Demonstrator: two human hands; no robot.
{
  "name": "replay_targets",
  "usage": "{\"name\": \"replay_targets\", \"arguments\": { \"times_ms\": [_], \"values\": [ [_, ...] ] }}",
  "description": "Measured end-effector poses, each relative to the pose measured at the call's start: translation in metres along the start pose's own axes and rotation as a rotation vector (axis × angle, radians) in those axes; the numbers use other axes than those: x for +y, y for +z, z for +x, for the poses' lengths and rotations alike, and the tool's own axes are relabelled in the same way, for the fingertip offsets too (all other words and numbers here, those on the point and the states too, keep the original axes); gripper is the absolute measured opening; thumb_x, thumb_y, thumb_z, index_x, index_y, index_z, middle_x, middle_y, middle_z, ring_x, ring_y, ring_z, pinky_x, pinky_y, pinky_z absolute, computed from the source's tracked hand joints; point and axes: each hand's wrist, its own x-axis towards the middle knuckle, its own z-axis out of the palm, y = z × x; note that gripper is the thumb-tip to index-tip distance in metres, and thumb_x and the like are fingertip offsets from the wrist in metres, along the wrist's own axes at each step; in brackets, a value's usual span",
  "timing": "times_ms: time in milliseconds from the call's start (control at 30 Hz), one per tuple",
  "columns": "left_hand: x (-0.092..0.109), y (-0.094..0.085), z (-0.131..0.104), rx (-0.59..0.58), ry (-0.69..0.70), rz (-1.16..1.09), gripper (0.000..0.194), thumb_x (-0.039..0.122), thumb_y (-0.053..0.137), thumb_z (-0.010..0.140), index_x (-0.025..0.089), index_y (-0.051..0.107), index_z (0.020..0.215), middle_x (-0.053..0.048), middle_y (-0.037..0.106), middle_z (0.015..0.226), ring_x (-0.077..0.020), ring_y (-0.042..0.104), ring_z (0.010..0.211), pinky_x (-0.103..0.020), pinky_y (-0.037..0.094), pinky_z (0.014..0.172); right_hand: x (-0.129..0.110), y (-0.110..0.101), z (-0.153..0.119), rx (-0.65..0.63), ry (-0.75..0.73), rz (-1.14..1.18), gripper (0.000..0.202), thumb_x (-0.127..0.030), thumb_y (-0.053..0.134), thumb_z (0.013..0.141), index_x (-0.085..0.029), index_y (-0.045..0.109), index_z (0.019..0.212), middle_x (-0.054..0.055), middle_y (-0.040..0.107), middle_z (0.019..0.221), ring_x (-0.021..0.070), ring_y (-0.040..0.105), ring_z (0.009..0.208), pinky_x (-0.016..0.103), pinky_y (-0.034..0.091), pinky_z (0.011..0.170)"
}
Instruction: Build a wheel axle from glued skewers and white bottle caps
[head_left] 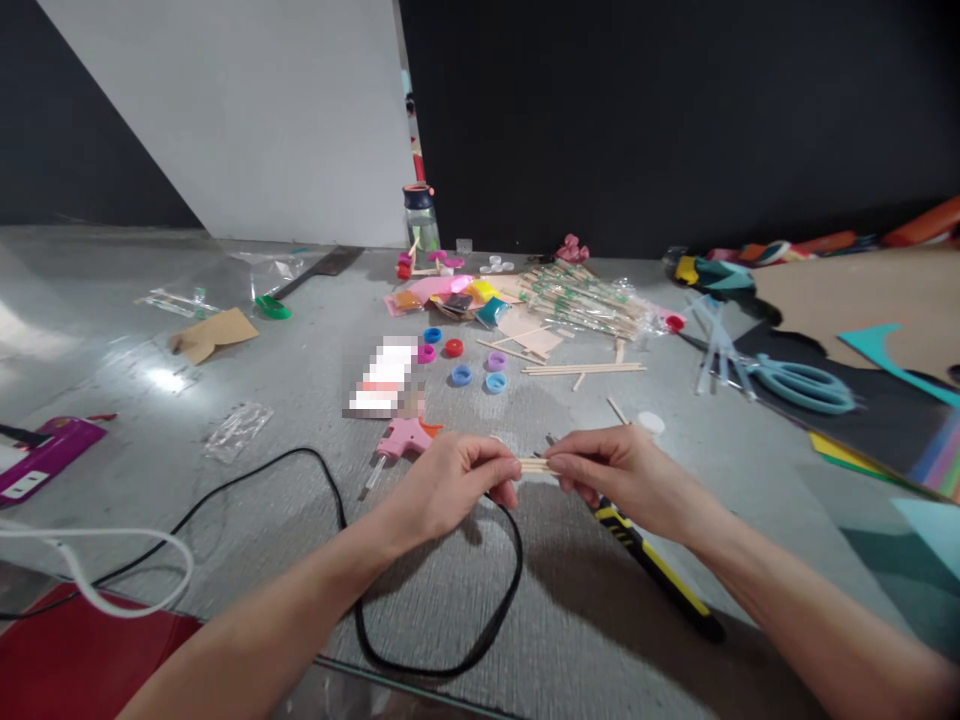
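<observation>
Short bundle of thin wooden sticks (534, 466) is sitting between both hands, just above the grey table (300, 540), running roughly level. Left hand (463, 482) is pinching its left end, thumb against fingers; right hand (626, 472) is pinching the right end the same way. A yellow-and-black tool (660, 575) is lying under and beside the right hand, head partly hidden. Pink glue gun (405, 437) is resting just beyond the left hand; black cable (341, 500) is looping below the left wrist. Farther out, coloured bottle caps (461, 375) are lying scattered, with loose sticks (585, 369) to their right and bagged sticks (577, 300) behind. Blue-handled scissors (769, 371) are lying far right; a purple power strip (64, 450) is sitting far left. Bottle (421, 228) is standing at the back.
</observation>
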Motion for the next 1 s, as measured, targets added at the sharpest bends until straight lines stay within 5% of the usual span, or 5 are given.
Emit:
{"name": "replay_targets", "arguments": {
  "times_ms": [267,433,567,867,1000],
  "values": [
    [-0.003,-0.001,-0.001,0.0,0.068,0.149,0.037,0.036,0.052,0.1,0.016,0.073,0.078,-0.003,0.074,0.074,-0.0147,0.065,0.069,-0.028,0.046,0.067,0.001,-0.002,-0.001,-0.017,0.02,-0.119,0.031,-0.04,0.057,0.092,-0.018,0.072,0.076,-0.002,0.052,0.059,0.0114,0.042,0.053,0.025,0.034,0.049],
    [-0.007,-0.021,0.004,0.25,0.194,0.458,0.032,0.039,0.072,0.088,0.021,0.07,0.113,-0.005,0.074,0.107,-0.0219,0.066,0.099,-0.033,0.051,0.084,0.005,-0.01,0.003,0.047,0.061,-0.163,0.033,-0.043,0.055,0.09,-0.018,0.068,0.072,-0.002,0.052,0.058,0.0117,0.041,0.052,0.026,0.029,0.047],
    [-0.018,-0.028,0.013,0.143,0.218,0.604,0.037,0.027,0.077,0.083,0.019,0.068,0.117,-0.009,0.07,0.125,-0.0279,0.06,0.119,-0.042,0.046,0.101,0.01,-0.012,0.009,0.078,0.092,-0.207,0.032,-0.042,0.055,0.088,-0.019,0.066,0.068,-0.001,0.056,0.059,0.0117,0.041,0.051,0.026,0.028,0.048],
    [-0.032,-0.018,0.021,0.093,0.241,0.589,0.018,0.021,0.07,0.087,0.017,0.071,0.104,-0.007,0.072,0.103,-0.0236,0.064,0.098,-0.039,0.047,0.092,0.007,-0.006,0.016,0.062,0.119,-0.249,0.026,-0.034,0.059,0.084,-0.02,0.064,0.064,-0.003,0.049,0.053,0.0121,0.038,0.051,0.028,0.025,0.049],
    [-0.029,-0.017,0.018,0.103,0.272,0.541,0.031,0.026,0.075,0.086,0.017,0.069,0.115,-0.008,0.071,0.116,-0.0248,0.062,0.109,-0.037,0.046,0.093,0.005,-0.005,0.016,0.039,0.126,-0.184,0.028,-0.037,0.059,0.084,-0.02,0.061,0.061,-0.005,0.043,0.05,0.0117,0.033,0.049,0.028,0.023,0.048]
  ]
}}
